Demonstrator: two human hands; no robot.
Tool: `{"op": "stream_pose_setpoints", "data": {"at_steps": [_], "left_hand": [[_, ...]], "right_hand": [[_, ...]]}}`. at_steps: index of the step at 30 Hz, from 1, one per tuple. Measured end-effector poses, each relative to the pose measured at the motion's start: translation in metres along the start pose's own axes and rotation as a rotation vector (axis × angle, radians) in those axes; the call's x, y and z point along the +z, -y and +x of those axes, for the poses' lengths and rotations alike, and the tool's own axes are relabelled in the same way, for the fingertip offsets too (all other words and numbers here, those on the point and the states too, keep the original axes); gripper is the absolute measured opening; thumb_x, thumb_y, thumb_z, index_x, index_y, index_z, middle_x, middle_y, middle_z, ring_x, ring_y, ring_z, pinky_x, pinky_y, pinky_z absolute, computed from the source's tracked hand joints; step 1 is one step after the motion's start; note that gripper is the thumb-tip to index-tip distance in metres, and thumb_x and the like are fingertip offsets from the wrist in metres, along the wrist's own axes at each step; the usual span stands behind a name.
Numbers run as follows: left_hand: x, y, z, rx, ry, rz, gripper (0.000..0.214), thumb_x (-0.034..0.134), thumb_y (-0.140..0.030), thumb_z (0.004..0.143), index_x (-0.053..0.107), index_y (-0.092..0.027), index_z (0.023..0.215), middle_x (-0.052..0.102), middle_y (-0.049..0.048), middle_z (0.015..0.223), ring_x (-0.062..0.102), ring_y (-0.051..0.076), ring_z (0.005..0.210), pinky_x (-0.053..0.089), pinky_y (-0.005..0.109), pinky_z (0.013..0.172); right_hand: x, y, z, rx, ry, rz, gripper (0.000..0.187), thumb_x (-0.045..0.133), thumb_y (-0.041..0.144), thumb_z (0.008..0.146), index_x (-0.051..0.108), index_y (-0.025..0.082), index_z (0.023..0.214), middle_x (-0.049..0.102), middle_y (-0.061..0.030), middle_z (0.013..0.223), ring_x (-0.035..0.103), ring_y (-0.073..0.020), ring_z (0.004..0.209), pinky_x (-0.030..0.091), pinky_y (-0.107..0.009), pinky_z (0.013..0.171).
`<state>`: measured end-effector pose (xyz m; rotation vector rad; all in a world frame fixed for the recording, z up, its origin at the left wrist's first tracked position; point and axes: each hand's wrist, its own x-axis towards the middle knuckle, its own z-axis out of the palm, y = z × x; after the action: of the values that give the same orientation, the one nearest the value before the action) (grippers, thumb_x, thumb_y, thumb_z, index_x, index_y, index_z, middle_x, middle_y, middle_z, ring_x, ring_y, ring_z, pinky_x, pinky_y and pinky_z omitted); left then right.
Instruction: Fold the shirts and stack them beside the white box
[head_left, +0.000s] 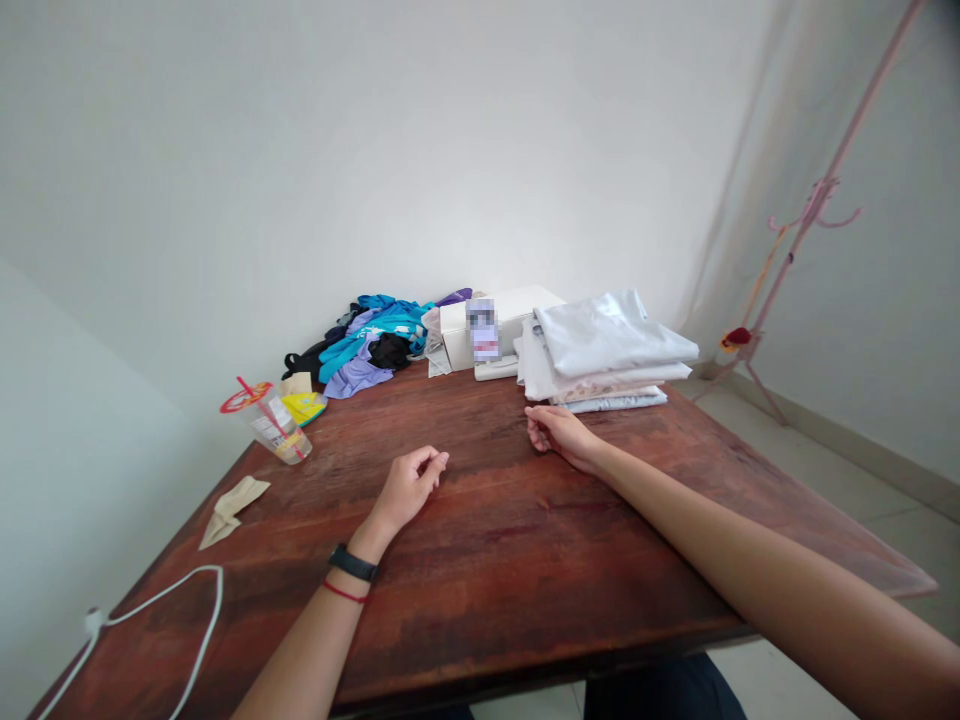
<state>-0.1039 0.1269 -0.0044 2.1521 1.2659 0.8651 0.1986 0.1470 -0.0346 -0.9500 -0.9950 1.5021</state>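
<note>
My left hand (411,487) rests on the dark wooden table (480,560), its fingers curled in and the thumb lying against them. Nothing shows in it, and a black band and a red string circle that wrist. Farther right, my right hand (564,436) lies with loosely curled fingers, holding nothing that I can see. Its fingertips are just in front of a stack of folded cloths (615,340). The shiny pale grey piece on top is creased; white, patterned and grey-blue layers lie below it.
Behind the stack, a white box (454,335) stands near the wall, beside a heap of blue, lilac and black clothes (375,345). At left are a plastic cup with a straw (281,430), a yellow packet (306,406), a crumpled napkin (232,508) and a white cable (220,600). A pink stand (795,240) is at right.
</note>
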Motion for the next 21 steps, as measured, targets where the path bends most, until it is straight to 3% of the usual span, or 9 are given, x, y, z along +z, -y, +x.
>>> {"op": "stream_pose_setpoints", "data": {"at_steps": [10, 21], "left_hand": [[0.002, 0.011, 0.002, -0.025, 0.007, -0.099, 0.039, 0.045, -0.044, 0.101, 0.071, -0.016, 0.107, 0.064, -0.0008, 0.064, 0.056, 0.012, 0.052, 0.044, 0.023, 0.057], [0.001, 0.010, 0.001, -0.021, 0.033, -0.101, 0.037, 0.052, -0.044, 0.098, 0.077, -0.016, 0.102, 0.065, -0.0002, 0.061, 0.058, 0.012, 0.051, 0.045, 0.021, 0.056]], "right_hand": [[0.000, 0.001, -0.001, 0.018, 0.024, -0.020, 0.033, 0.070, 0.041, 0.084, 0.058, 0.017, 0.065, 0.059, -0.0008, 0.052, 0.051, -0.0100, 0.045, 0.041, -0.021, 0.044], [0.002, 0.002, -0.004, 0.015, 0.024, -0.026, 0.034, 0.072, 0.044, 0.081, 0.060, 0.017, 0.065, 0.060, -0.0006, 0.053, 0.052, -0.0095, 0.044, 0.041, -0.020, 0.044]]}}
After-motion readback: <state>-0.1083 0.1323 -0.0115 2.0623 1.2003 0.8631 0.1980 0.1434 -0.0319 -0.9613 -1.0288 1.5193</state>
